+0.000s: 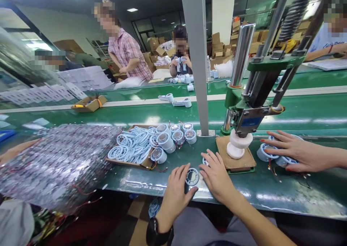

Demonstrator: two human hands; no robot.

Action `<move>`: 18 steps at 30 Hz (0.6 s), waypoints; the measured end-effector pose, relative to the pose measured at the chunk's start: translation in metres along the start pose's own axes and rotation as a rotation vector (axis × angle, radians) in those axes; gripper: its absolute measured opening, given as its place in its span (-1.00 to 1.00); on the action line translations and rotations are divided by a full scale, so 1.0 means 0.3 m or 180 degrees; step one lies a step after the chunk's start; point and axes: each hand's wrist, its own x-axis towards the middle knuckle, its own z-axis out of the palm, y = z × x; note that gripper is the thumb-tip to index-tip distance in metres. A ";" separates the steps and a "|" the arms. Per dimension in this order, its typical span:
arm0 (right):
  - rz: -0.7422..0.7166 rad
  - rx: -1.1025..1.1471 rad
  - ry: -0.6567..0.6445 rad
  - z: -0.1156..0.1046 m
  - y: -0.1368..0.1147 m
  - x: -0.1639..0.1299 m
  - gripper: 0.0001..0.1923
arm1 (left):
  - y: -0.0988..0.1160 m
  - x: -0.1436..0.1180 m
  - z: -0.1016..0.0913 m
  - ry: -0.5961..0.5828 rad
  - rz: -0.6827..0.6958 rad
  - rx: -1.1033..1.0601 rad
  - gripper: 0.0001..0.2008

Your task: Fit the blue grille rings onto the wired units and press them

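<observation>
Head camera looks down on a green workbench, where the left hand and right hand flank a small round white housing. Left fingers are loosely spread, thumb and forefinger touching the housing's lower-left edge. Right hand lies palm down, fingers fanned, touching the housing's right side and partly covering a second round part. Neither hand is closed around anything. Just beyond the right hand stands a green hand press on a cardboard pad. Beyond the left hand, a tray of white rings adjoins more round housings. Right of the press, a co-worker's hand rests on similar parts.
</observation>
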 end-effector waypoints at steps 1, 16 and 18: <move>-0.0078 0.0081 -0.0027 -0.012 0.008 -0.031 -0.79 | -0.006 -0.006 -0.002 0.0029 0.0032 -0.0005 -0.38; 0.0749 0.2012 0.0632 -0.223 -0.065 -0.179 -0.51 | 0.209 -0.032 -0.094 0.1280 0.1044 -0.0327 -0.12; 0.1182 0.2731 -0.0003 -0.251 -0.104 -0.191 -0.55 | 0.237 -0.028 -0.098 0.1375 0.1157 -0.0434 -0.11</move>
